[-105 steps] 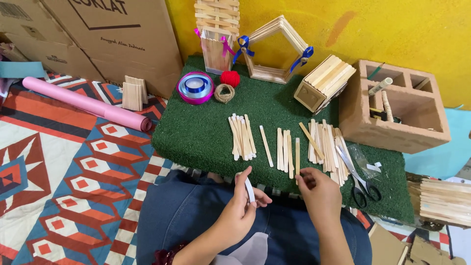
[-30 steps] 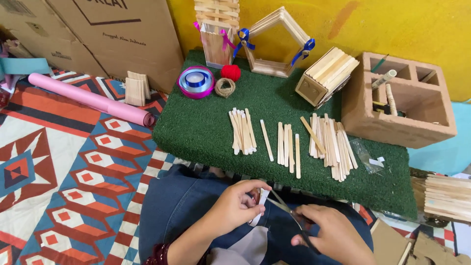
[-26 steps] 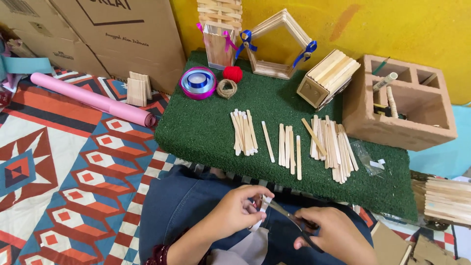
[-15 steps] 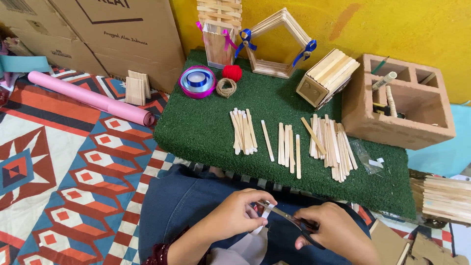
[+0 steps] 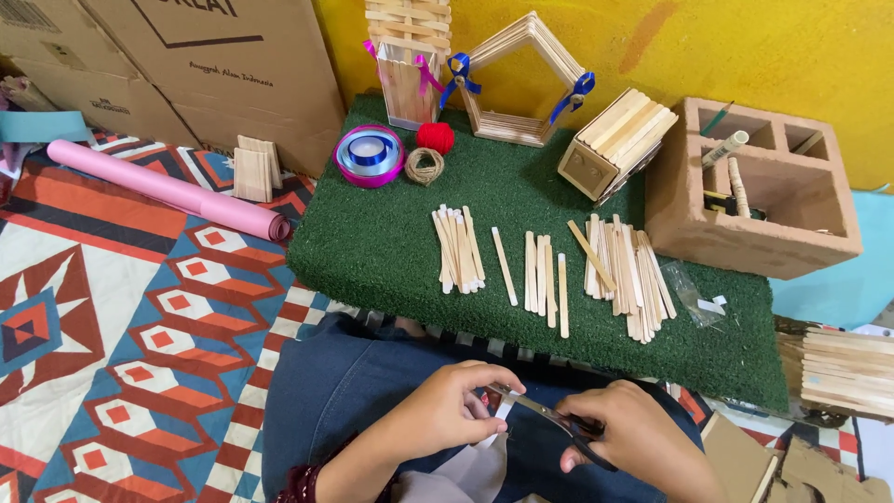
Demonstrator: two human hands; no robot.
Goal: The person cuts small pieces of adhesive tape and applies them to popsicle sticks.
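The left hand (image 5: 447, 414) pinches a small white strip (image 5: 503, 410) over the lap; the right hand (image 5: 629, 438) grips scissors (image 5: 549, 419) whose blades meet it. The left fingertips sit close, so they risk a nick, or the strip may twist.

Pale flat wooden craft sticks (image 5: 540, 270) with a smooth matt finish lay on a rough green artificial-grass mat (image 5: 391, 242). The scissors (image 5: 559, 427) had shiny metal blades and black plastic handles. A terracotta-coloured hollow block (image 5: 745, 233) looked grainy and matt. A pink paper roll (image 5: 168, 189) appeared smooth, and the patterned floor rug (image 5: 121, 326) looked woven. Blue ribbon spools (image 5: 370, 154) were glossy.
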